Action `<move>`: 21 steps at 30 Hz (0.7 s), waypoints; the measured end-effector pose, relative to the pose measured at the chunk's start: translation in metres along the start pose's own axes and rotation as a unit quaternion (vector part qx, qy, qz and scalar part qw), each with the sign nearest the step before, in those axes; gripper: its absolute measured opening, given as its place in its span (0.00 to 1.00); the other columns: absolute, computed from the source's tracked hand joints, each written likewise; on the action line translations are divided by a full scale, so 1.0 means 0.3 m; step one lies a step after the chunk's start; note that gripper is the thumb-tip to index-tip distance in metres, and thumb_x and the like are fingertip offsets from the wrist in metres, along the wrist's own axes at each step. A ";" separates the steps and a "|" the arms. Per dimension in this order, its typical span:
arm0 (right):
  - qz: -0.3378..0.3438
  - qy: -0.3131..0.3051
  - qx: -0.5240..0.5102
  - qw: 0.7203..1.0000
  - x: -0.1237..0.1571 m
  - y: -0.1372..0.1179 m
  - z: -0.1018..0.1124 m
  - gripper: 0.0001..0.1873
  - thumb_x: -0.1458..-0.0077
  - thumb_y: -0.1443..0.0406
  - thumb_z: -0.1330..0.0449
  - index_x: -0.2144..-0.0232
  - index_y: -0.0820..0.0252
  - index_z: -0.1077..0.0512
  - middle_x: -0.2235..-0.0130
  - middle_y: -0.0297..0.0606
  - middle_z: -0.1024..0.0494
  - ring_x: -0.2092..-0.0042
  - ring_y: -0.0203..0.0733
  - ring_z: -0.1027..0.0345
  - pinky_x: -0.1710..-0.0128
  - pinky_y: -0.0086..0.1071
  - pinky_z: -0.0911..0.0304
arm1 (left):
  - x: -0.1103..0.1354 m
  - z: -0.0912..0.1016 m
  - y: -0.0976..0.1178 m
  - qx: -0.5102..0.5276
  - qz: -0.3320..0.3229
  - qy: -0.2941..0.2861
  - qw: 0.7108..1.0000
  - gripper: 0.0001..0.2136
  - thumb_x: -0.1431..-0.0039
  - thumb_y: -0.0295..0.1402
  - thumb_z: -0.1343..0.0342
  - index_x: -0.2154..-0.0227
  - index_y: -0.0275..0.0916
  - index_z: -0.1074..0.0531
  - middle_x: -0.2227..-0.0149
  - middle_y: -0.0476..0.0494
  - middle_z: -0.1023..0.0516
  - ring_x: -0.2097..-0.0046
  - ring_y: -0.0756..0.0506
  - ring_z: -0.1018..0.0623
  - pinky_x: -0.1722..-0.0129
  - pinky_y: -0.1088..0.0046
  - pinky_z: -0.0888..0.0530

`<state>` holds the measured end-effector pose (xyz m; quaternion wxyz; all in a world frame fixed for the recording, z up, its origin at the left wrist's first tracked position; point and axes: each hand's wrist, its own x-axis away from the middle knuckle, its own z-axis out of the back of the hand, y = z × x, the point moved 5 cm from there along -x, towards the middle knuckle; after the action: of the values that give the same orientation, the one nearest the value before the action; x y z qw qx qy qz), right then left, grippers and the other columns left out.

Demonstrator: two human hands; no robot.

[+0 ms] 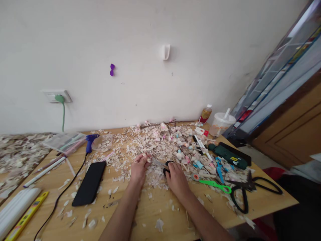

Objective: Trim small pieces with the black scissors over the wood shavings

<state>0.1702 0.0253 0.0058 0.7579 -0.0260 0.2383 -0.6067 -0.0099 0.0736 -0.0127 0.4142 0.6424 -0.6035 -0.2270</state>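
Note:
My right hand (177, 179) is closed around the black handles of a small pair of scissors (162, 164) whose blades point left. My left hand (139, 167) pinches a small pale scrap (147, 157) right at the blade tips. Both hands rest on a wooden table (155, 214) in a heap of pink and white paper cuttings (152, 140).
A black phone (89, 183) lies left of my hands, a blue glue gun (89, 141) and its black cord beyond it. Green scissors (215, 185), large black scissors (247, 192), a green folded umbrella (227, 154), a cup (222, 124) and a bottle (205, 114) sit right.

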 end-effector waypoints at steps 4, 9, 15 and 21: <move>-0.009 -0.001 0.001 1.000 -0.004 0.003 0.003 0.13 0.45 0.70 0.48 0.56 0.64 0.32 0.57 0.44 0.29 0.52 0.48 0.40 0.50 0.37 0.44 | -0.007 0.003 0.004 0.006 0.004 0.005 1.000 0.15 0.57 0.33 0.32 0.64 0.36 0.25 0.63 0.42 0.20 0.66 0.48 0.21 0.68 0.76 0.26; -0.014 -0.010 0.001 1.000 -0.004 0.006 0.010 0.13 0.45 0.70 0.48 0.56 0.62 0.32 0.57 0.42 0.29 0.52 0.47 0.40 0.51 0.36 0.44 | -0.003 -0.008 -0.001 0.002 0.017 -0.007 1.000 0.14 0.57 0.32 0.33 0.65 0.36 0.25 0.64 0.42 0.20 0.64 0.47 0.21 0.65 0.73 0.25; -0.015 -0.029 0.014 0.999 -0.001 0.003 0.016 0.12 0.44 0.69 0.48 0.57 0.63 0.32 0.57 0.42 0.29 0.52 0.48 0.40 0.51 0.37 0.44 | -0.006 -0.004 0.001 -0.038 0.005 -0.014 0.999 0.16 0.57 0.34 0.33 0.63 0.36 0.25 0.63 0.41 0.20 0.64 0.47 0.21 0.66 0.74 0.26; -0.014 -0.031 0.013 0.999 -0.002 0.004 0.011 0.12 0.44 0.69 0.48 0.57 0.62 0.33 0.57 0.42 0.29 0.52 0.48 0.41 0.52 0.37 0.44 | -0.016 0.007 0.004 -0.070 -0.003 -0.010 0.997 0.16 0.57 0.35 0.34 0.63 0.38 0.25 0.62 0.41 0.19 0.63 0.46 0.21 0.67 0.75 0.27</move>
<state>0.1724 0.0253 0.0086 0.7568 -0.0387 0.2063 -0.6190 -0.0131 0.0777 -0.0140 0.4514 0.6113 -0.5881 -0.2770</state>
